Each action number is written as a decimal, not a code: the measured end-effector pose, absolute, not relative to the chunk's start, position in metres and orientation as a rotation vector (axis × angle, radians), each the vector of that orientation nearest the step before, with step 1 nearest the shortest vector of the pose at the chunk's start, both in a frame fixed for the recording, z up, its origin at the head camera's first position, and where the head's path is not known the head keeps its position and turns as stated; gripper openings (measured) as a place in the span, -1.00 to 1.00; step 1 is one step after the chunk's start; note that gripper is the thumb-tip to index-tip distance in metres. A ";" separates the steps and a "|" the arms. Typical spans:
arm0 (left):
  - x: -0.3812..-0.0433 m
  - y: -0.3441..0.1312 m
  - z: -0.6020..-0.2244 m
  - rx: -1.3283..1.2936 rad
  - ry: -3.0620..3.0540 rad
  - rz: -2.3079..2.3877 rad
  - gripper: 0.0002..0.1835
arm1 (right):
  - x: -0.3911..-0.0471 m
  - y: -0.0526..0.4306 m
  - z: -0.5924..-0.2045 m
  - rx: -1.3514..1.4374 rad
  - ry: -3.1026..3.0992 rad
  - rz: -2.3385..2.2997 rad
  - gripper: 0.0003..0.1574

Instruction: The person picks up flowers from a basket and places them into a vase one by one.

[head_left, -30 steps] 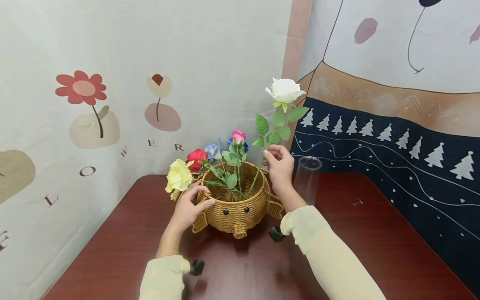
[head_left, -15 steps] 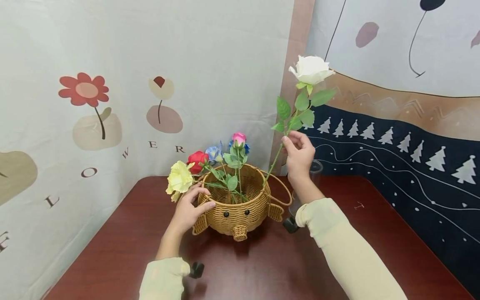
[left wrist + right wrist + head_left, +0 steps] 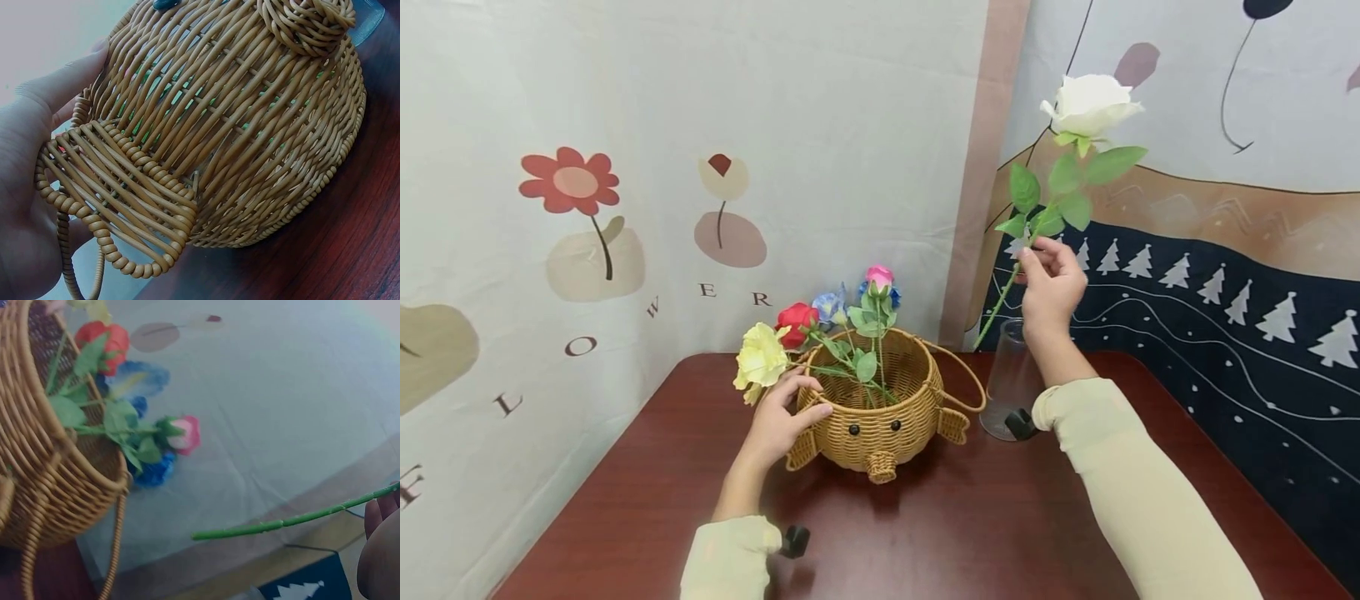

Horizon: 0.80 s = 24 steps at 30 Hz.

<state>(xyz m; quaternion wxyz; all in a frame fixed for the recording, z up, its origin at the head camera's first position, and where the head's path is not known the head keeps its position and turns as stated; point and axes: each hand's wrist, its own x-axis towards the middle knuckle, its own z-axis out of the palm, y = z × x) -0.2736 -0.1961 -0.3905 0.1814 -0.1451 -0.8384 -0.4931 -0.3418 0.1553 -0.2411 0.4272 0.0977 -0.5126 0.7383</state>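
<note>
Head view: right hand [image 3: 1052, 287] pinches rose [image 3: 1066, 173], glass [image 3: 1004, 385] below it; half-curled left hand [image 3: 777, 422] grips basket [image 3: 874, 435], which should prevent tipping.

we count one bare left hand [image 3: 781, 421] and one bare right hand [image 3: 1054, 292]; one round golden-brown woven basket [image 3: 842, 448], with two round black eyes [image 3: 853, 430], two woven ears [image 3: 953, 426] and one stubby woven snout [image 3: 882, 468]; we find one white rose [image 3: 1092, 107], one ruffled yellow flower [image 3: 761, 357], one red rose [image 3: 797, 323] and one pink rosebud [image 3: 880, 277]; at least one light blue flower [image 3: 831, 308] and at least one deep blue flower [image 3: 894, 297], overlapping too much for us to settle their number; one clear cylindrical vessel [image 3: 1002, 396]; one reddish-brown table [image 3: 887, 546]; two cream sleeves [image 3: 1142, 467].
</note>
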 end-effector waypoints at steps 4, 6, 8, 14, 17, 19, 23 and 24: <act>-0.269 -0.194 -0.387 -0.402 -2.359 -1.401 -0.66 | -0.341 0.171 -0.234 0.207 -1.262 1.822 -0.78; -0.267 -0.192 -0.383 -0.411 -2.359 -1.411 -0.67 | -0.340 0.179 -0.230 0.191 -1.239 1.823 -0.77; -0.267 -0.192 -0.383 -0.417 -2.362 -1.408 -0.66 | -0.339 0.187 -0.226 0.167 -1.222 1.832 -0.76; -0.274 -0.194 -0.389 -0.412 -2.368 -1.362 -0.63 | -0.336 0.206 -0.222 0.127 -1.168 1.856 -0.71; -0.274 -0.194 -0.390 -0.406 -2.363 -1.356 -0.64 | -0.338 0.210 -0.227 0.110 -1.223 1.822 -0.72; -0.273 -0.195 -0.390 -0.403 -2.357 -1.357 -0.64 | -0.341 0.210 -0.233 0.096 -1.293 1.778 -0.74; -0.272 -0.195 -0.389 -0.403 -2.359 -1.353 -0.65 | -0.347 0.209 -0.247 0.064 -1.429 1.678 -0.76; -0.272 -0.194 -0.388 -0.402 -2.361 -1.353 -0.65 | -0.348 0.209 -0.250 0.057 -1.459 1.654 -0.76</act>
